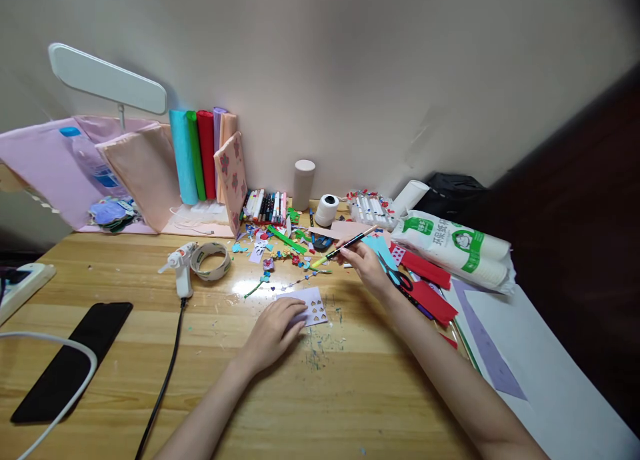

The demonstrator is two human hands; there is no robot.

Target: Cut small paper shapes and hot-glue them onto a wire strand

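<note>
My right hand point(367, 265) pinches a black marker pen point(341, 248) with a yellow end, held slantwise above the scraps. My left hand point(276, 327) lies over the left part of a small lilac paper card point(313, 303), its fingers spread and resting on it. Small heart shapes in yellowish brown with dark outlines show in rows on the card's uncovered right part. Blue-green marks and specks spot the wood beside the card. Black scissors point(399, 273) lie on coloured paper to the right of my right hand.
A hot glue gun point(183, 267) stands left, beside a tape roll point(210, 261). Further left lies a black phone point(75, 360) under a white cable. Markers point(267, 205), a thread spool point(327, 210) and paper scraps fill the back. Wrapped paper rolls point(457, 247) lie right.
</note>
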